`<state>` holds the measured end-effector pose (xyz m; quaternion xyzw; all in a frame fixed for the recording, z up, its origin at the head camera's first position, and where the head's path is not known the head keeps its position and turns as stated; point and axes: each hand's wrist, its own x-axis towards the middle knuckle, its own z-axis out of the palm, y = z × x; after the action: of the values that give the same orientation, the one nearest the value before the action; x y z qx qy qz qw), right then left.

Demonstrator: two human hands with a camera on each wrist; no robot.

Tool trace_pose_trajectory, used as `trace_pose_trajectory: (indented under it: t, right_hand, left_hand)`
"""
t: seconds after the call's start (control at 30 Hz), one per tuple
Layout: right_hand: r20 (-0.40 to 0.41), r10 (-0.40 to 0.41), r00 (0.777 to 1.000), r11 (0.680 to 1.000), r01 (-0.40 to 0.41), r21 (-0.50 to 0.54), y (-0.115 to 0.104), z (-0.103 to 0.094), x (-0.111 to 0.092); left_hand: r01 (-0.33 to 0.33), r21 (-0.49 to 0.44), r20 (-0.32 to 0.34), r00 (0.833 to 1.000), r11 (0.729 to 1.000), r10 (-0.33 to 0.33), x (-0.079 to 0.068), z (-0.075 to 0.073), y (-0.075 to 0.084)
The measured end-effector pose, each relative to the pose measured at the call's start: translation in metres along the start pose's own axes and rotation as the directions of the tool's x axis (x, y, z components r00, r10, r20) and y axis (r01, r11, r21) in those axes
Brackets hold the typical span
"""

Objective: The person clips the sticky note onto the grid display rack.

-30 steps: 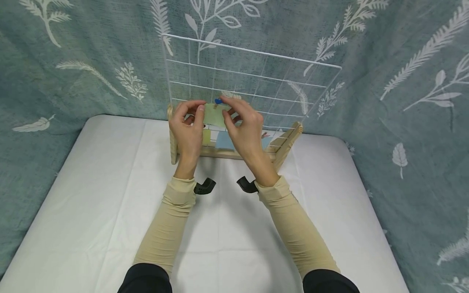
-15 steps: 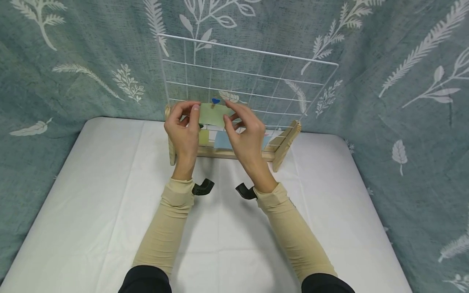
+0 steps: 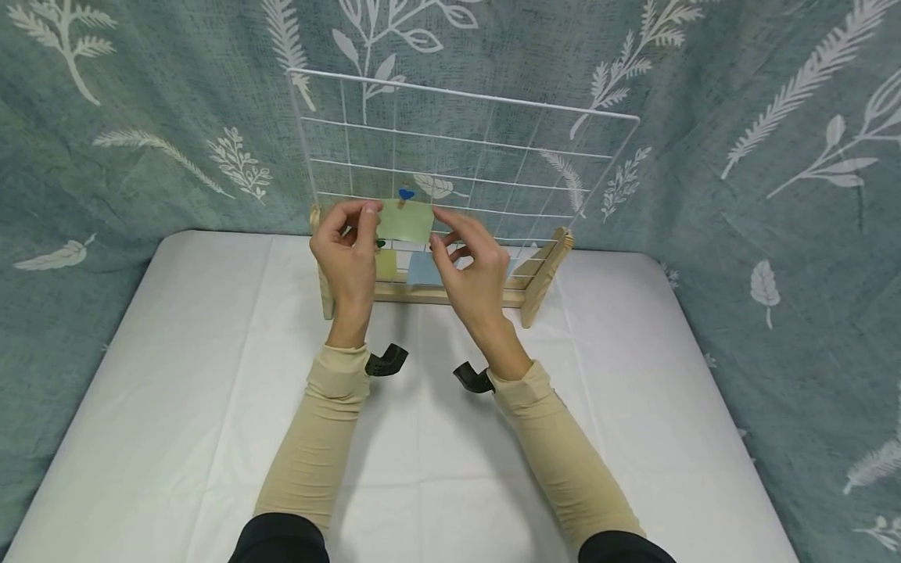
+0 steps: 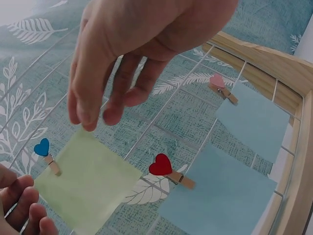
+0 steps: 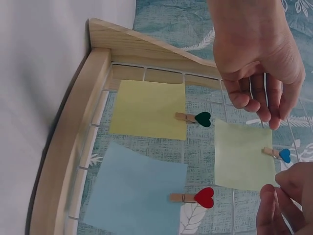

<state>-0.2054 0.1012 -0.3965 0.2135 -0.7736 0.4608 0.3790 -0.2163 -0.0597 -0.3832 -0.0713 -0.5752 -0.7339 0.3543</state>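
A pale green sticky note (image 3: 404,223) hangs on the white wire grid (image 4: 161,112), clipped at its top edge by a wooden clothespin with a blue heart (image 5: 283,155). My left hand (image 3: 348,250) pinches the note's upper left corner between thumb and index finger. On the other side my right hand (image 3: 475,270) has its fingertips right at the note's right edge, thumb and index finger apart in the head view. In the left wrist view the right hand (image 4: 127,54) reaches in from the top; in the right wrist view the left hand (image 5: 259,58) does.
Below hang a yellow note (image 5: 146,108) on a green-heart clothespin (image 5: 195,118), a blue note (image 5: 139,191) on a red-heart clothespin (image 5: 195,197) and another blue note (image 4: 252,120) on a pink-heart clothespin (image 4: 222,88). A wooden stand (image 3: 542,274) bears the grid on a white-covered table (image 3: 422,469).
My right hand has moved off the blue-heart clothespin and down to the note's right edge, leaving the clothespin in plain view. My left hand stays at the left corner. The head view has shifted slightly.
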Motion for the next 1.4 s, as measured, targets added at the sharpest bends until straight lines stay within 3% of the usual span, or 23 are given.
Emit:
trace_pose_trajectory:
  t: [0.17,0.3,0.5,0.73,1.17,1.27,1.4]
  right_hand:
    - [0.003,0.039,0.999,0.999,-0.039,0.028,0.0,-0.002,-0.004]
    - [-0.004,0.043,0.999,0.999,-0.043,0.017,0.001,-0.002,-0.007]
    - [0.006,0.037,0.999,0.999,-0.037,0.022,0.005,-0.006,-0.013]
    - [0.068,0.089,0.994,0.996,-0.09,0.012,0.003,-0.018,-0.017]
    - [0.142,0.117,0.983,0.993,-0.111,-0.049,0.011,-0.041,-0.027]
    - [0.146,0.135,0.98,0.99,-0.128,-0.056,0.012,-0.046,-0.033]
    - [0.149,0.16,0.976,0.987,-0.156,-0.043,0.014,-0.051,-0.04]
  left_hand:
    - [-0.026,-0.042,-0.006,1.0,0.999,0.026,0.002,-0.005,-0.018]
    - [-0.042,-0.078,-0.024,0.999,0.996,0.04,0.002,-0.007,-0.022]
    - [-0.039,-0.056,-0.031,0.999,0.998,0.037,-0.001,-0.009,-0.022]
    - [0.018,-0.015,0.009,1.0,1.0,-0.018,-0.008,-0.009,-0.023]
    - [0.086,0.054,0.051,0.995,0.995,-0.089,-0.03,-0.011,-0.037]
    - [0.094,0.061,0.071,0.993,0.994,-0.098,-0.035,-0.013,-0.035]
    - [0.08,0.074,0.108,0.99,0.994,-0.088,-0.042,-0.014,-0.02]
